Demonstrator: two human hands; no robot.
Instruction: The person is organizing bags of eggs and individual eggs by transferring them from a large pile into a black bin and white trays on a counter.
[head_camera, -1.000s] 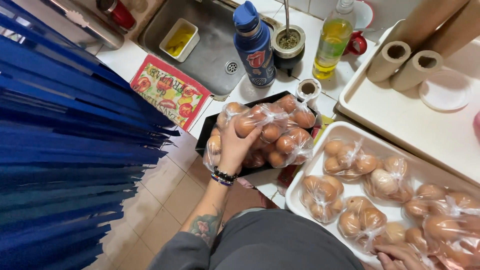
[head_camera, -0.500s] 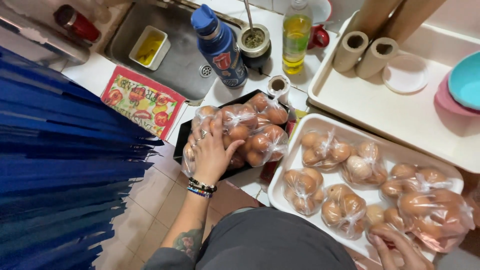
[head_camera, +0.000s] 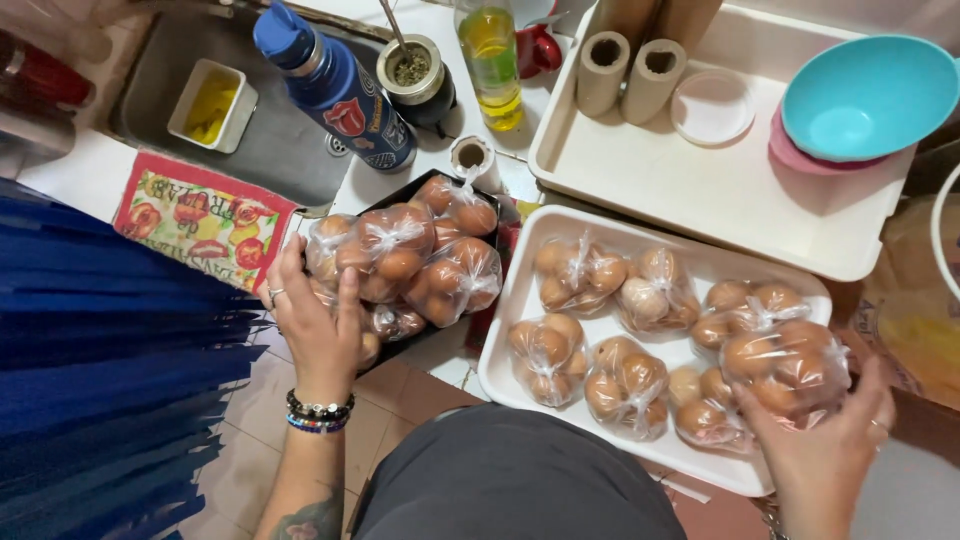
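— Head view: left hand (head_camera: 315, 325)?
— Fingers spread, pressed on egg bags (head_camera: 400, 262) in black tray (head_camera: 492, 322), 9 o'clock.
— Right hand (head_camera: 825, 440)?
— Cupped around egg bag (head_camera: 785, 365) in white tray (head_camera: 520, 310), 4 o'clock.

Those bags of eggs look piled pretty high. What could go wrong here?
The black tray sits at the counter's edge, and bags of eggs are heaped above its rim. Under the left hand, one could slip off toward the floor.

The right hand grips a bag at the white tray's crowded end; set down hard on its neighbours, shells might crack.

The thin knotted plastic could also tear.
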